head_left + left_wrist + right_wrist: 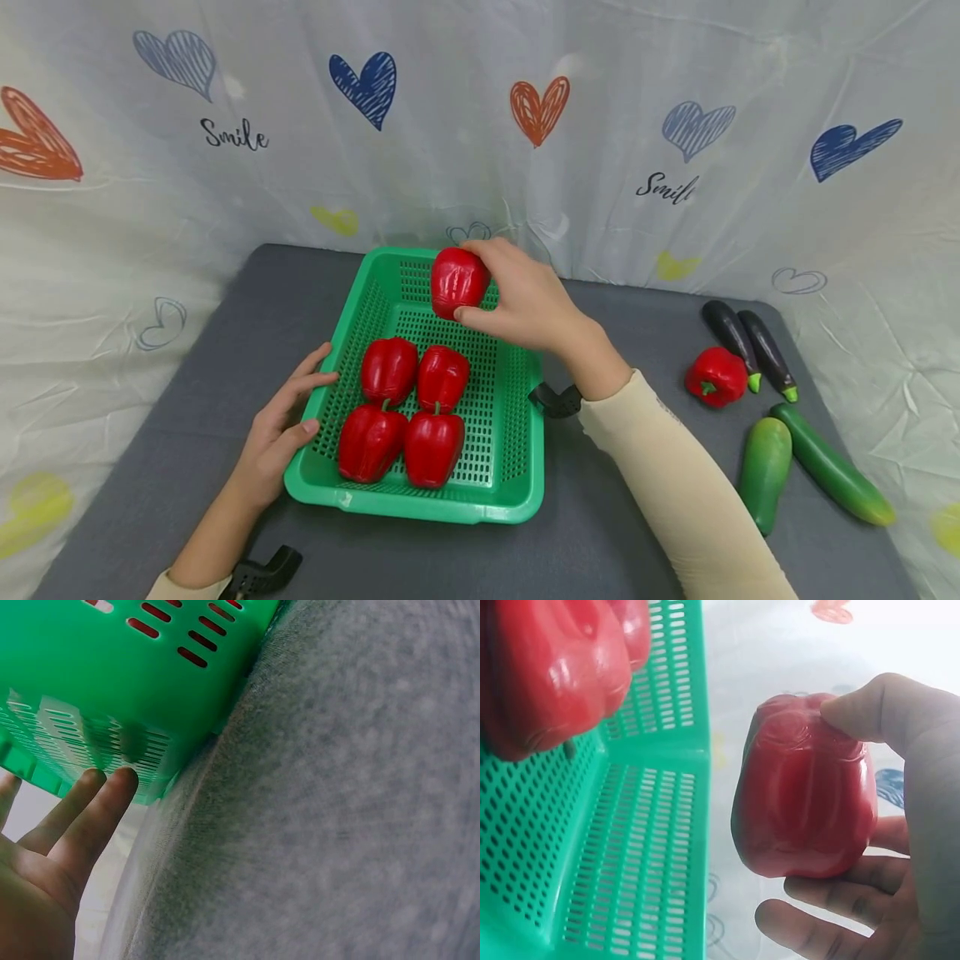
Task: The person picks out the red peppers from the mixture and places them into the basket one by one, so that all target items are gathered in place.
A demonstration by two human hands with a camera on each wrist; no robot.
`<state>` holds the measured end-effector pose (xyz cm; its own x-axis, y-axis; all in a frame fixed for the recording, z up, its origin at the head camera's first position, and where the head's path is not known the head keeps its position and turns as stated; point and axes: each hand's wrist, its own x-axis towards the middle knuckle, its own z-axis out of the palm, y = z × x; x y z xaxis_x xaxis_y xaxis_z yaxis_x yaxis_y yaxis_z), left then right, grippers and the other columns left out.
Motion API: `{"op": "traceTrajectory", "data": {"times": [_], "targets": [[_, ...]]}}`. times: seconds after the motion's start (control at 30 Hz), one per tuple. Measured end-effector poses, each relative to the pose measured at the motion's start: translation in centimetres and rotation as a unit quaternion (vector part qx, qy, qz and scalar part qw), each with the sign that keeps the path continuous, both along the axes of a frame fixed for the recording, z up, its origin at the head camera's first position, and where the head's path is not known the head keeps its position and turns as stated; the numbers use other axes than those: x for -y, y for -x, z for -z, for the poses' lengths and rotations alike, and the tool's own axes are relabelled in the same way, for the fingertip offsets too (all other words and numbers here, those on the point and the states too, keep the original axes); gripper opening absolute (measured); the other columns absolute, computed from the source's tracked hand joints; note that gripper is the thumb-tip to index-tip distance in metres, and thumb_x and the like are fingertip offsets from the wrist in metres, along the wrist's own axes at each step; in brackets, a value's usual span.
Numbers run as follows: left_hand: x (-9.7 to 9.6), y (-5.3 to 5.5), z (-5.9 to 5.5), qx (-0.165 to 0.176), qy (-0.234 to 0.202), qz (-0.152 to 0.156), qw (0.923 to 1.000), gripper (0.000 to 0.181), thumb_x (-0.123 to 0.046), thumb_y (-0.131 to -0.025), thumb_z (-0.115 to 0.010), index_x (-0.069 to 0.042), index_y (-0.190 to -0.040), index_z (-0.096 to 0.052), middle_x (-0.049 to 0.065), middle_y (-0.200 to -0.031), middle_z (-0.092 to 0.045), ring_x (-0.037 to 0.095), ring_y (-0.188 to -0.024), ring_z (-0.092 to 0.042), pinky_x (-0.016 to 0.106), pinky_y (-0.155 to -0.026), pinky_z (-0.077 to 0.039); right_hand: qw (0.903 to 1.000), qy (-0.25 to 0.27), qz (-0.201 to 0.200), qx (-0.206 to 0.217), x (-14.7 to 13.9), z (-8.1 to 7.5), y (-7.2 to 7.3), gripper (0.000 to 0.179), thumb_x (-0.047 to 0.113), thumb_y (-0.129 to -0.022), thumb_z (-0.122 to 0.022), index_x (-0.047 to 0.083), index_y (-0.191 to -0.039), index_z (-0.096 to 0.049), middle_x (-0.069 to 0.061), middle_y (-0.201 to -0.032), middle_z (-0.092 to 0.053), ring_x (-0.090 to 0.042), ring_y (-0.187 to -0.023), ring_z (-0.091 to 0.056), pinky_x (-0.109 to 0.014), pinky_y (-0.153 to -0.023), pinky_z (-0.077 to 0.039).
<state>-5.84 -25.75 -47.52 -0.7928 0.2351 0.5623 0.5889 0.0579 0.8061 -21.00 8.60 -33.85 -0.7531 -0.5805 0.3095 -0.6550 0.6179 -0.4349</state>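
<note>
My right hand (pixel 525 296) grips a red bell pepper (pixel 456 282) between thumb and fingers, above the far end of a green plastic basket (pixel 502 512). In the right wrist view this bell pepper (pixel 806 795) is held apart from the basket wall (pixel 641 847). Several more red bell peppers (pixel 388 371) lie together in the basket's left and near part. At the basket's left side is my left hand (pixel 273 429), its fingers extended against the rim. The left wrist view shows those fingers (pixel 94 825) outstretched along the basket's outer wall (pixel 97 697).
On the right of the grey-covered table (pixel 600 508) lie another red bell pepper (pixel 716 377), two dark eggplants (pixel 731 333), a short green vegetable (pixel 765 471) and a long green cucumber (pixel 836 467). A white curtain (pixel 450 142) printed with hearts hangs behind the table.
</note>
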Motion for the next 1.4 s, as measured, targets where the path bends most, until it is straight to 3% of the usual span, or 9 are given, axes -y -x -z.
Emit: {"op": "traceTrajectory", "data": {"times": [0.6, 1.4], "targets": [[0.1, -0.1, 0.1, 0.005, 0.004, -0.002, 1.0, 0.054, 0.014, -0.094, -0.044, 0.015, -0.147, -0.053, 0.031, -0.173, -0.03, 0.032, -0.162, -0.031, 0.029, -0.126, -0.028, 0.9991, -0.005, -0.022, 0.036, 3.4, 1.3, 0.9, 0.072, 0.046, -0.089, -0.075, 0.015, -0.151, -0.055, 0.003, -0.131, -0.061, -0.01, -0.111, -0.058, -0.036, -0.084, -0.059], [-0.1, -0.4, -0.5, 0.013, 0.003, -0.006, 0.9999, 0.053, 0.014, -0.095, -0.044, 0.014, -0.147, -0.053, 0.03, -0.173, -0.03, 0.032, -0.162, -0.029, 0.029, -0.125, -0.028, 0.9958, 0.001, -0.015, 0.09, 6.5, 3.1, 1.5, 0.082, 0.048, -0.09, -0.078, 0.014, -0.158, -0.048, 0.0, -0.142, -0.059, -0.013, -0.117, -0.059, -0.039, -0.089, -0.06]]}}
